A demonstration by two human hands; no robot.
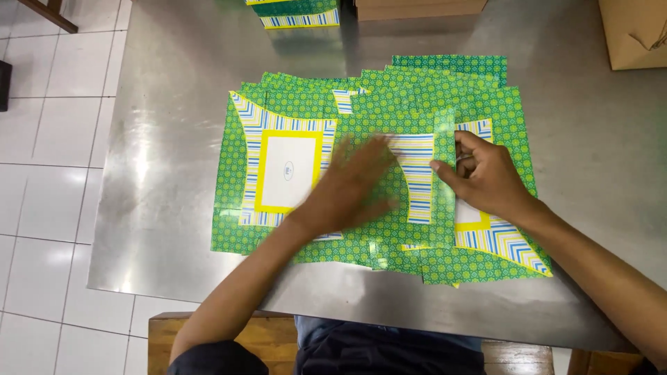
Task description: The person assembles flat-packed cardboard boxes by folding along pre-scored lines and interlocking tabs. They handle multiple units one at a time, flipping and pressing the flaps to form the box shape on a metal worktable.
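We saw the left hand (354, 186) lying flat, palm down and blurred, on the green patterned sheet (389, 125), its fingers spread toward the striped blue, white and yellow panel (415, 177) at the sheet's middle. The right hand (486, 177) sat just beside it, fingers curled and pinching the raised green fold (443, 173) that stood up between the 2 hands. Under the right palm lay a yellow-framed white panel (469, 215), mostly covered, with more striped border fanning out toward the lower right.

Left of the left hand, a second yellow-framed white rectangle (288, 171) showed whole, edged by the same stripes. Several more green sheets (448, 69) lay overlapped beneath and behind, their corners poking out at the far side. All of it rested on a steel table (167, 139). At the far edge stood a folded green box (299, 12) and a brown carton (417, 8); another carton (636, 31) sat at the far right. White floor tiles (48, 125) lay to the left, and a wooden bench (257, 340) showed at the near edge.
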